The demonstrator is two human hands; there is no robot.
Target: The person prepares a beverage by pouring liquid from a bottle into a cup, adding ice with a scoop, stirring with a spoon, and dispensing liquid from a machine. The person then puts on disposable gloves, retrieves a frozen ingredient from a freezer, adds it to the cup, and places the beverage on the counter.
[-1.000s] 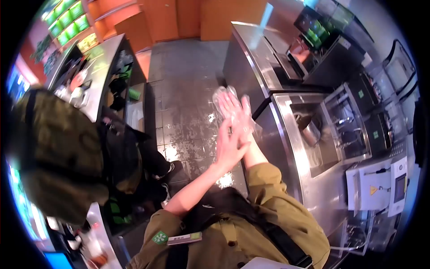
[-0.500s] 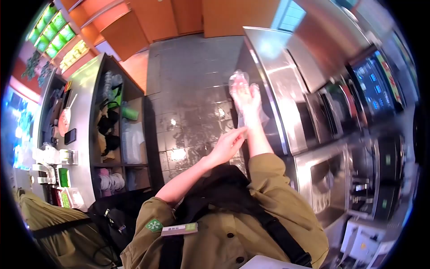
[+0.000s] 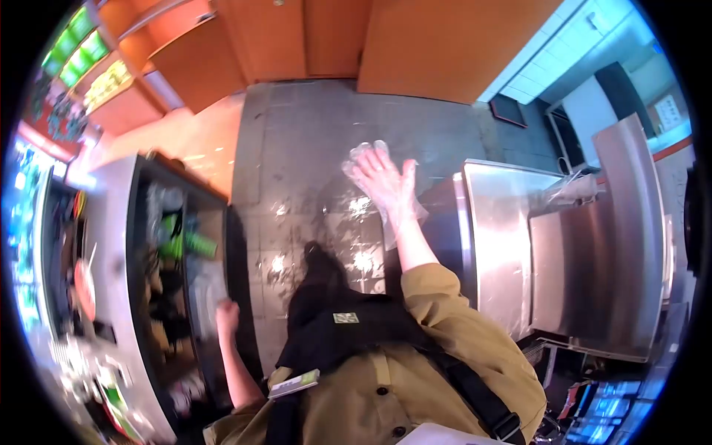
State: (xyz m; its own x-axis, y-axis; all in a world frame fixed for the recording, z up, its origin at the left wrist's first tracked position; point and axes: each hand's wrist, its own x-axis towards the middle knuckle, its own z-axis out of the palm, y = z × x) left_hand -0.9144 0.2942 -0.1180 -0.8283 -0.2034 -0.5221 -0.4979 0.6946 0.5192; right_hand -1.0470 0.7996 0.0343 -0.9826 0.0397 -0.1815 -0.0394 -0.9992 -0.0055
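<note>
A clear plastic glove covers my right hand (image 3: 383, 182), which is held out over the tiled floor with its fingers spread and nothing in it. Bare and low at my left side, my left hand (image 3: 228, 316) hangs beside the open shelves of the left counter. Its fingers look curled in; whether anything is inside them is too small to tell. The glove's loose cuff (image 3: 415, 211) flares around my right wrist.
On the left stands a steel counter (image 3: 111, 245) with open shelves holding green cups (image 3: 200, 245) and clear plastic items. A steel worktop (image 3: 504, 245) runs along the right. Orange cabinets (image 3: 445, 44) are ahead, beyond the wet floor (image 3: 297, 133).
My left hand has let go of the right wrist area and dropped to the left. The gloved right hand has spread its fingers. The view has moved forward past the sink, and the other person is out of view.
</note>
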